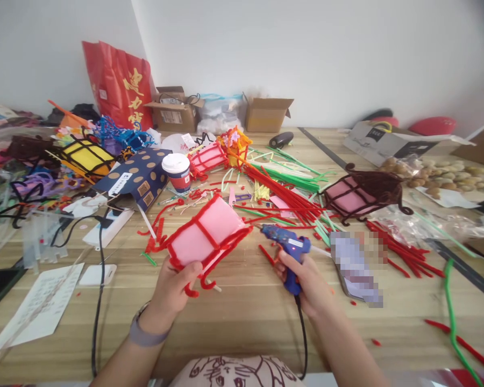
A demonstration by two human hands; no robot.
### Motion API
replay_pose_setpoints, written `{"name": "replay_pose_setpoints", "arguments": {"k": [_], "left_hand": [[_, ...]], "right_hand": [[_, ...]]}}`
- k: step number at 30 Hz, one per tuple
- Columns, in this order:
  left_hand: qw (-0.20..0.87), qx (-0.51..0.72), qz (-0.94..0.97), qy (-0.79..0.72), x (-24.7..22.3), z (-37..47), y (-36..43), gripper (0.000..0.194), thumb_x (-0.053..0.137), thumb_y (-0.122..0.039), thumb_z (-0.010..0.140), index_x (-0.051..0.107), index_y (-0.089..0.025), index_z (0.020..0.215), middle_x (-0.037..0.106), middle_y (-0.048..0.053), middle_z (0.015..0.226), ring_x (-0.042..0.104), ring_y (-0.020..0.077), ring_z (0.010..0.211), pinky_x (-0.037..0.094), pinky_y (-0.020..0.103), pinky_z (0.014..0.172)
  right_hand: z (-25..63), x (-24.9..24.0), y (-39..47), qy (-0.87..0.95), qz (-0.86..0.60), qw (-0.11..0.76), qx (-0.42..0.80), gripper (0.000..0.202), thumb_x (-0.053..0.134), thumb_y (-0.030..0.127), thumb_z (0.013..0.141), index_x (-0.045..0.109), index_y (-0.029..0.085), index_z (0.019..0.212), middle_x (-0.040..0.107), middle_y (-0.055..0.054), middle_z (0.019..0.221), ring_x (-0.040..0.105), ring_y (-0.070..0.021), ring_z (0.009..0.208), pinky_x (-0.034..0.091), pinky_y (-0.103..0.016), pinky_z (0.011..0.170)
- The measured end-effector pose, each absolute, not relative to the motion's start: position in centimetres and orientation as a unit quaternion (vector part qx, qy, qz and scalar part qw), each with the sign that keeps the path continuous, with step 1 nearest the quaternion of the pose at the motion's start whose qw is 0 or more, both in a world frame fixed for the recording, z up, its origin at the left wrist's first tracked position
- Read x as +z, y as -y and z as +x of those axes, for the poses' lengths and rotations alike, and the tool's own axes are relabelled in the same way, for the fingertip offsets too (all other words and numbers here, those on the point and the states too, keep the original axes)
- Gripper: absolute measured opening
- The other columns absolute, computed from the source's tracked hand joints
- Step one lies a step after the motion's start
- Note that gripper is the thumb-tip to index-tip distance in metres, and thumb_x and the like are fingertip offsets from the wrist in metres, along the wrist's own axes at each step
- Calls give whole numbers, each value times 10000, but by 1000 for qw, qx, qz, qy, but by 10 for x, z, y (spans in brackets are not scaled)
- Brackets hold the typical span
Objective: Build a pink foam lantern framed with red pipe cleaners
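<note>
My left hand is closed on the lower left end of a pink lantern framed in red pipe cleaners, its thumb on the near side. The lantern is tilted above the table, with curled red ends hanging at the near edge. My right hand is wrapped round the handle of a blue glue gun, whose nozzle points left at the lantern's right end, a small gap apart. A black cord runs down from the gun's handle. A white stick protrudes from its back.
Red pipe cleaners lie behind the gun. A paper cup stands beside a dotted blue box. A phone lies right of my right hand, a brown-framed lantern beyond it. A power strip is at left.
</note>
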State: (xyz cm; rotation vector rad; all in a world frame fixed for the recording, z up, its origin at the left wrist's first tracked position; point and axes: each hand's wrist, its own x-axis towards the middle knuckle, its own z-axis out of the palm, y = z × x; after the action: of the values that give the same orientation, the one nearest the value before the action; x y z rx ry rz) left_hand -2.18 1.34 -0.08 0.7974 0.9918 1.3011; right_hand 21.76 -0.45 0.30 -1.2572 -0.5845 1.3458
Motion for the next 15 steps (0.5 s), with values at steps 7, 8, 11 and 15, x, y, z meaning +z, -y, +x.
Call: {"name": "replay_pose_setpoints", "arguments": {"k": [7,8,11,15], "left_hand": [[605,595,347,-401,5,-22,-15,316,864,-337,571,772,-221,850,768,43,790,683,188,673,578,276,618],[602,596,347,-403,6,-21,-15,304,863,-331,567,771,-218,834,763,39,766,683,184,672,574,271,620],[591,607,340,-408,8,-21,-15,254,863,-303,548,762,-213,763,753,28,722,693,183,715,572,260,672],[594,602,334,-416,11,-19,-13,272,859,-266,529,770,-225,782,776,22,800,703,181,754,588,274,729]], "right_hand": [[215,-15,12,249,-525,456,674,357,898,334,553,636,159,722,633,9,602,555,-101,524,449,-217,507],[215,-17,13,255,-527,447,676,336,889,330,573,639,158,718,640,5,604,561,-103,520,456,-220,509],[217,-22,14,263,-532,424,684,303,877,323,607,651,154,719,663,-7,621,596,-106,540,483,-220,540],[223,-28,15,276,-540,389,693,352,862,408,615,648,167,754,704,-24,693,665,-136,618,528,-265,623]]}}
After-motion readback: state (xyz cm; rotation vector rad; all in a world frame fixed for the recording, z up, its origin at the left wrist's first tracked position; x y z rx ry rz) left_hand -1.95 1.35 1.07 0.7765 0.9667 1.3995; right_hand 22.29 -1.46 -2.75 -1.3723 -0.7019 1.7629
